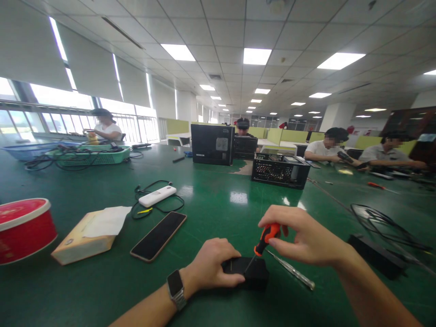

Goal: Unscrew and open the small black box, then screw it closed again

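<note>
My left hand (213, 265), with a watch on its wrist, is closed over a small black box (254, 271) and holds it down on the green table (211, 195). My right hand (304, 236) pinches the orange-and-black handle of a small screwdriver (264, 240). The screwdriver's tip touches the top of the box. A silver metal rod (293, 271) lies on the table just right of the box, under my right hand.
A dark phone (158, 236), a white power bank (157, 195) with cable, a tissue box (86, 236) and a red tub (23, 229) lie to the left. A black adapter (376, 255) and cables (378, 220) lie at right. Computer cases (213, 144) and several seated people are across the table.
</note>
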Demonstrator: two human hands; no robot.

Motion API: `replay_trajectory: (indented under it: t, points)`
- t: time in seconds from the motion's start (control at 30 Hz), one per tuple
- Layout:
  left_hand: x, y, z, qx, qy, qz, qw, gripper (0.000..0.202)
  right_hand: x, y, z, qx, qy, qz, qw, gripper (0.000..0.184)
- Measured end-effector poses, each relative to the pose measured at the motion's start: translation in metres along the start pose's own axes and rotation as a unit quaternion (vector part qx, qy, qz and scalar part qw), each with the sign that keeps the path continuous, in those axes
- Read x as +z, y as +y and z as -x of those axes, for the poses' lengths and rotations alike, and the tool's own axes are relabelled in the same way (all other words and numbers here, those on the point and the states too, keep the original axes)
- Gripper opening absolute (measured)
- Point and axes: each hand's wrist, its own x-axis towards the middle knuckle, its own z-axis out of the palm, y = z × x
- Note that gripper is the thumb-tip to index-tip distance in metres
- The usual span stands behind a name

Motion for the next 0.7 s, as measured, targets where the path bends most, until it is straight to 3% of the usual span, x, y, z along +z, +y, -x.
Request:
replay_trajectory:
  t: [0.7]
  points:
    - [0.002,-0.0026,0.0013,0.003,0.007,0.002,1.0,0.046,0.0009,-0.0004,-0.0003,0.02,0.004,0.036,0.999,0.024]
